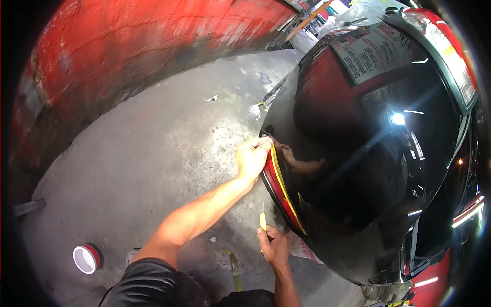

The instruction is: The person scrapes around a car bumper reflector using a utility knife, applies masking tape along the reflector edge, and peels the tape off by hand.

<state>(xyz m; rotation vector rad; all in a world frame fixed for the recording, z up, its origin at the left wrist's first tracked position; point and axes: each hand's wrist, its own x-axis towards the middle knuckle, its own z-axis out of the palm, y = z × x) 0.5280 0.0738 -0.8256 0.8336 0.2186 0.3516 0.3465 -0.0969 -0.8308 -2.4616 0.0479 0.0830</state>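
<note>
Head view, and the left hand (251, 157) is up at the near corner of the glossy black panel (332, 215), thumb and fingertips pinched together on the upper end of a red strip (275, 179). That strip lies along the curved edge of the panel, running down and to the right from the fingers, with a bright yellow border (281, 181) on its inner side. The left forearm reaches across from below, out of a dark sleeve (148, 281).

Lower down, here's the right hand (276, 247), fingers closed around a yellow-handled cutter (263, 222), its thin tip pointing up the frame, well apart from the left hand and clear of the strip. The panel mirrors the left hand beside the real one, plus a dazzling spot of light (398, 118) and a sign (371, 53) full of reversed lettering. Above it at the right sits a red and clear lamp (442, 48).

Down on the grey floor (153, 133), a roll (86, 258), red outside and white within, stands at the lower left, and a yellowish strip (235, 271) lies below the cutter. A red wall (138, 51), dark and scuffed along its base, curves across the upper left.
</note>
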